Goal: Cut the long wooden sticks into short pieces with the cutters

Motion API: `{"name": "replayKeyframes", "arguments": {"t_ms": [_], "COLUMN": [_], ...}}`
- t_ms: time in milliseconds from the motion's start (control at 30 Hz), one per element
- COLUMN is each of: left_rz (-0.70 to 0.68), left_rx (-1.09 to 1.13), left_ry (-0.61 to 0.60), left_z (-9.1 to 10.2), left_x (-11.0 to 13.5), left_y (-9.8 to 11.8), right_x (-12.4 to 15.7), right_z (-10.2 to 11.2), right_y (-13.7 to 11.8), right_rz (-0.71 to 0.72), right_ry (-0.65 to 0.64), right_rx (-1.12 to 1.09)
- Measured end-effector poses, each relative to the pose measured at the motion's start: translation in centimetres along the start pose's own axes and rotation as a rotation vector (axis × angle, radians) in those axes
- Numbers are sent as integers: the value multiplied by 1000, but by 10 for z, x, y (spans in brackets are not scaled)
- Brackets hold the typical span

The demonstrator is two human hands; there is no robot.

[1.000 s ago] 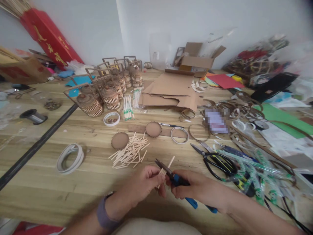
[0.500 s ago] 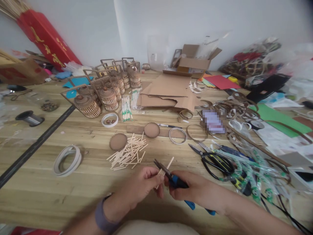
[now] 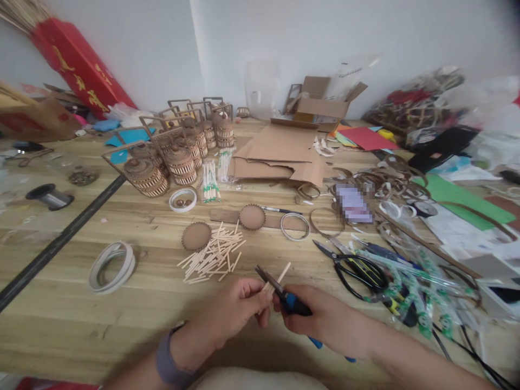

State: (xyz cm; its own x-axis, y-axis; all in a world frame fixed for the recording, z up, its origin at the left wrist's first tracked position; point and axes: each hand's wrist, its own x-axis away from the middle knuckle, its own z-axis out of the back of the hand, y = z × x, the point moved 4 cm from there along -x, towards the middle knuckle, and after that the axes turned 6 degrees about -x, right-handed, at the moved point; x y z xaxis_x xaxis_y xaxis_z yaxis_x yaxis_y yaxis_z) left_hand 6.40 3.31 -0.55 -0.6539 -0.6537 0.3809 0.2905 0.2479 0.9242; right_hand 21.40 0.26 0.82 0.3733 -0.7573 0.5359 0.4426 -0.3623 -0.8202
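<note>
My left hand (image 3: 239, 311) pinches a few short wooden sticks (image 3: 286, 270) near the table's front edge. My right hand (image 3: 312, 314) is wrapped round a pair of pliers (image 3: 294, 303) with blue and black handles. The dark jaws of the pliers lie across the sticks, close to my left fingertips; whether they are closed on a stick is hard to see. Beyond my hands lies a loose pile of cut sticks (image 3: 215, 254). A round cardboard disc (image 3: 196, 236) with a toothed rim touches the pile, and a similar disc (image 3: 252, 216) sits further back.
Black-handled scissors (image 3: 361, 273) and plastic wrappers (image 3: 422, 309) lie to the right. Rolls of white strip (image 3: 111, 268) rest at the left. Several small woven baskets (image 3: 181, 162) with tall handles stand at the back left, beside flat cardboard (image 3: 280, 143).
The lower handles of the pliers have shifted slightly and lie closer together under my right hand. My left hand and the sticks are almost still.
</note>
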Motion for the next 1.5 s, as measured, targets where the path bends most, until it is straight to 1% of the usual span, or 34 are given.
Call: {"name": "replayKeyframes", "arguments": {"t_ms": [100, 267, 467, 567, 733, 867, 1000, 1100, 1133, 1200, 1233, 1267, 1300, 1367, 1400, 1433, 1467, 1500], "left_rz": [-4, 4, 28, 45, 34, -8, -4, -8, -14, -27, -32, -32, -27, -17, -19, -29, -41, -48], "left_rx": [-38, -100, -177, -196, -218, -220, -232, -256, -271, -320, -365, -431, -518, -731, -837, -926, -997, -1055], "left_ry": [-9, -14, 32, 38, 54, 72, 87, 99, 119, 198, 246, 286, 313, 317, 308, 300, 295, 290], "left_z": [1, 1, 3, 2, 0, 0, -1, 5, 9, 22, 28, 33, 36, 35, 32, 28, 24, 19], "left_x": [1, 1, 4, 5, 5, 3, 2, 3, 4, 8, 10, 12, 13, 13, 12, 11, 10, 9], "left_y": [-1, -7, -4, -2, -2, -4, -3, 0, 1, 3, 4, 4, 4, 3, 2, 2, 3, 3], "right_x": [-2, -3, -7, -7, -5, -6, -11, -10, -8, -2, 0, 3, 5, 8, 7, 5, 2, -3], "right_z": [-4, -5, -4, -5, -5, -6, -8, -5, -3, 3, 8, 14, 20, 28, 28, 24, 19, 13], "right_y": [-1, 1, 6, 8, 5, 0, 0, 1, 2, 5, 7, 8, 7, 1, -4, -9, -12, -14], "right_rz": [37, -6, 14, -5, -25, 24, 66, 87, 91, 84, 76, 74, 95, 228, 316, 401, 461, 483], "right_ry": [32, 60, 10, 20, 64, 95, 107, 102, 89, 72, 114, 204, 328, 571, 647, 673, 665, 651], "right_rx": [11, -4, -174, -207, -160, -110, -53, -46, -53, -34, 11, 82, 167, 342, 418, 485, 552, 620]}}
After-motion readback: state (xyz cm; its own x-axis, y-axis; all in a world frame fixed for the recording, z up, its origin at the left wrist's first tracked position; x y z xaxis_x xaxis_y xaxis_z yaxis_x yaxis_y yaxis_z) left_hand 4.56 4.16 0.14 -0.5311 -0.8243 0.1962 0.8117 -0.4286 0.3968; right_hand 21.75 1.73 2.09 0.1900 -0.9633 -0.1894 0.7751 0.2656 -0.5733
